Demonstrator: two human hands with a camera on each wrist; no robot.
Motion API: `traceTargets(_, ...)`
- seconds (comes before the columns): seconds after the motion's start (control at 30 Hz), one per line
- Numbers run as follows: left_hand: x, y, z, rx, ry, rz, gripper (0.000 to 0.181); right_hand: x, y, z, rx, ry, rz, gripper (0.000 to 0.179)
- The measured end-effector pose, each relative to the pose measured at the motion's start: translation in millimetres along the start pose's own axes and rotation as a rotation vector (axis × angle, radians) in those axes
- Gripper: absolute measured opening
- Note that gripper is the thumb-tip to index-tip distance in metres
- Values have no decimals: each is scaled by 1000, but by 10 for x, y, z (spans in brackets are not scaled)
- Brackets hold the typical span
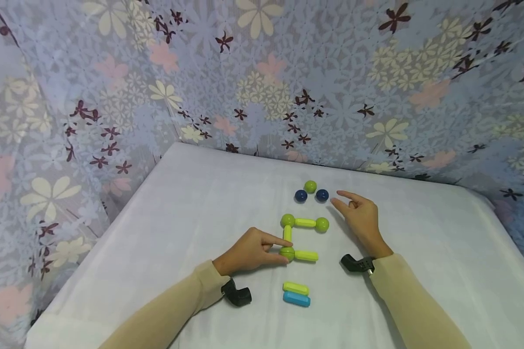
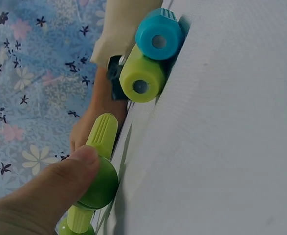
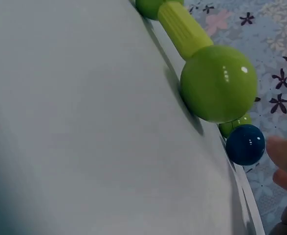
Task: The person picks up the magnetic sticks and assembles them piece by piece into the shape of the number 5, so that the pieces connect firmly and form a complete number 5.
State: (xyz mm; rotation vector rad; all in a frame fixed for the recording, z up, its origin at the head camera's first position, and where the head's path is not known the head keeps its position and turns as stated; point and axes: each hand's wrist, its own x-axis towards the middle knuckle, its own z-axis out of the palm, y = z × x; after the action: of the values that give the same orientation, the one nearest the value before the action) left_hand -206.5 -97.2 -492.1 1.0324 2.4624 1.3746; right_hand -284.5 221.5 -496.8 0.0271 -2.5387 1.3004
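Glossy green ball at frame centre pinched by left hand, right hand spread and empty beside two dark blue balls, four green balls, four lime rods, one blue rod.

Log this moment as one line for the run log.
left hand: pinches green ball at frame corner | right hand: open, beside dark blue ball, touching nothing | spare green rod, blue rod: untouched

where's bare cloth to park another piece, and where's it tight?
Free: the cloth left of the left hand, and right of the right hand toward the table edge. Tight: centre strip, from the three balls past the green frame to the two loose rods.
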Motion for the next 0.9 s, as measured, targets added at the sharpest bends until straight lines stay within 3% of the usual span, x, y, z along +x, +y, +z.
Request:
traceTargets(0.13,-14,-5,12,-7,-4,-4,35,123,20,60,-18,-73,-34,57)
traceTargets(0.4,27,-26,2,23,5,10,35,317,46,124,-58,-124,-93,57)
traceTargets(0.7,52,2,22,20,3,8,35,325,66,132,-147,-146,-91,56)
traceTargets(0.9,65,-1,25,29,10,12,35,320,72,113,-133,-131,-96,55)
